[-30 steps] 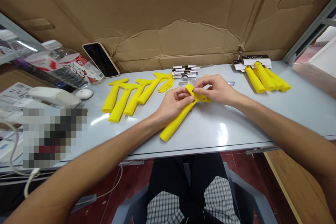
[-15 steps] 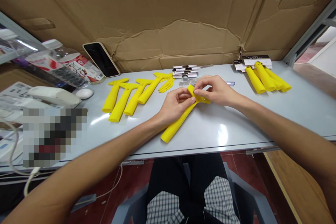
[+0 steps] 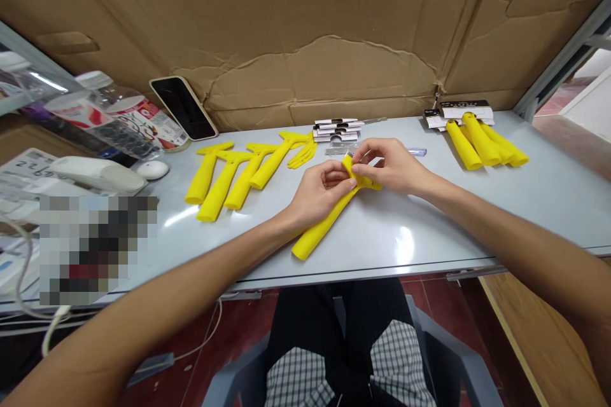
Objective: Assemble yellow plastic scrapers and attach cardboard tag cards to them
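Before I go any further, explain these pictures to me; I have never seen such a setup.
There is no machine here, only a person's two bare hands. Every picture comes from one camera worn on the head, looking forward and down. The left hand holds a yellow T-shaped handle; the right hand's grip touches its head. On the grey table, four yellow handles lie to the left, near thin yellow pieces and stacked cards. More yellow handles lie at the right.

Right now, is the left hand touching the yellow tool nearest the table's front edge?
Touching: the head view shows the left hand with its thumb resting on the yellow tool.
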Available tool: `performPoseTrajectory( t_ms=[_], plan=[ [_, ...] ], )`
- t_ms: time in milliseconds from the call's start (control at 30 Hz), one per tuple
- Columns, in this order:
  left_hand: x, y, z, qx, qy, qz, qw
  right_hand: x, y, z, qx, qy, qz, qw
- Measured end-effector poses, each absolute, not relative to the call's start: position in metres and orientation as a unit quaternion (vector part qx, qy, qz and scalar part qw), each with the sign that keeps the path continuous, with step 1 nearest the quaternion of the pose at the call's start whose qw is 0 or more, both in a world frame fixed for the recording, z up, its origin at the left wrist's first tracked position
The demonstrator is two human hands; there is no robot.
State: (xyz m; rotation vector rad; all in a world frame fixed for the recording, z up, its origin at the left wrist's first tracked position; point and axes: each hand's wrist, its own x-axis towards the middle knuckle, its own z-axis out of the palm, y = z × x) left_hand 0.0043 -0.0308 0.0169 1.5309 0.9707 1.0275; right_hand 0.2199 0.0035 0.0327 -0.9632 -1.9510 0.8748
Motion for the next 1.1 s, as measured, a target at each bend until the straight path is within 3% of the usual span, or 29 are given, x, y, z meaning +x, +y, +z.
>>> performPoseTrajectory(
  t_ms=[167,267,367,433,600,1100],
  plan=[
    [0.004,-0.032,0.021,0.59,0.405,0.429,0.551,0.225,0.008,0.038,-0.382,-0.762,0.338,0.4],
    [0.004,-0.03,0.024,0.525,0.419,0.444,0.593,0.244,0.017,0.048,-0.421,-0.777,0.237,0.403],
    [0.004,-0.026,0.026,0.466,0.432,0.471,0.612,0.278,0.035,0.056,-0.458,-0.827,0.085,0.316],
    [0.004,-0.024,0.027,0.441,0.437,0.482,0.618,0.3,0.048,0.059,-0.48,-0.84,0.052,0.247],
    [0.007,-0.025,0.03,0.418,0.441,0.489,0.626,0.328,0.069,0.055,-0.524,-0.829,0.107,0.165],
    [0.006,-0.025,0.026,0.441,0.444,0.484,0.612,0.339,0.083,0.041,-0.506,-0.844,0.122,0.128]
  ],
)
